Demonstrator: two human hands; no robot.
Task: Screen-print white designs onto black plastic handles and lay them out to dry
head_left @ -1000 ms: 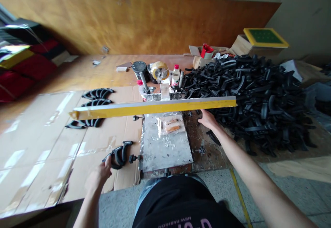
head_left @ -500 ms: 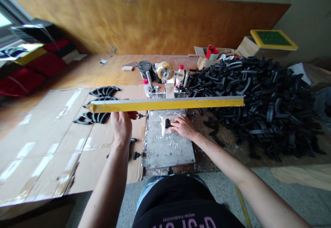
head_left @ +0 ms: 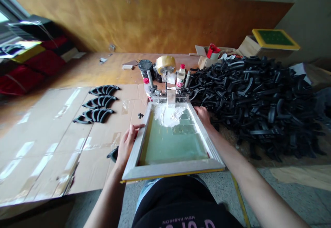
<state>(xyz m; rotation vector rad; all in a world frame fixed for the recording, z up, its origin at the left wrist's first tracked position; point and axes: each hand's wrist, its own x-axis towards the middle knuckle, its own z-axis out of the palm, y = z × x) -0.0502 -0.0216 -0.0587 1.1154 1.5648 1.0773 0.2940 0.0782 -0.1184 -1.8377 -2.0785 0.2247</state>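
A screen printing frame [head_left: 216,162] lies lowered in front of me, its green mesh [head_left: 176,145] bearing a thick smear of white ink [head_left: 169,116] at the far end. My left hand [head_left: 127,143] grips the frame's left side, fingers partly hidden beneath it. On the other side my right hand [head_left: 203,115] is close against the frame's right edge, its fingertips out of sight, so I cannot tell what they touch. A squeegee-like pale block [head_left: 171,97] stands at the hinge end. The metal plate under the frame is hidden.
Curved black plastic parts stand in three rows [head_left: 99,102] on cardboard [head_left: 64,135] at left; another black part [head_left: 112,154] lies by my left wrist. A large heap of similar parts [head_left: 258,97] fills the right. Tape [head_left: 165,65], a red-capped bottle [head_left: 180,76] and a black tub [head_left: 145,68] stand behind.
The frame has swung down from raised, edge-on, to lying nearly flat. My right hand has left the small black part on the plate and moved right; my left hand has come down with the frame.
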